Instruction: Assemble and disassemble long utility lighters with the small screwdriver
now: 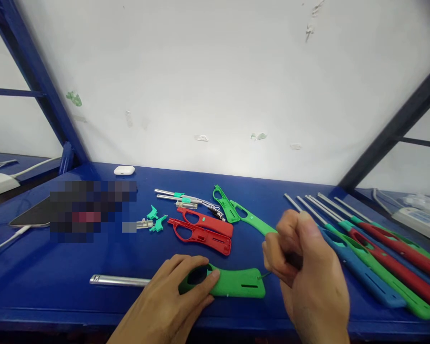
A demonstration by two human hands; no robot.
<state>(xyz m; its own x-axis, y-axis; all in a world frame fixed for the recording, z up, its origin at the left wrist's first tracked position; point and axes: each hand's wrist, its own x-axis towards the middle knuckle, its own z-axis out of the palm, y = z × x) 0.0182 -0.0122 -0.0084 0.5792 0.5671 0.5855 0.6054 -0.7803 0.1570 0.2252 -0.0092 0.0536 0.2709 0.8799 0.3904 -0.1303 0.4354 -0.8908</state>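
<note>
A green long-reach lighter with a silver metal tube lies on its side near the table's front, tube pointing left. My left hand rests over its trigger loop, fingers closed on the body from both edges. To the right, my right hand is raised with curled fingers and the thumb pressed against them; what it pinches, if anything, is hidden. A thin green strand runs from the lighter's butt end toward that hand. Behind the lighter lie two red casing halves and green casing halves.
Several finished-looking lighters in blue, green and red lie at the right. Metal tubes with wires, teal triggers and a clear fuel tank are spread behind. A white earbud case sits at the back left of the blue table.
</note>
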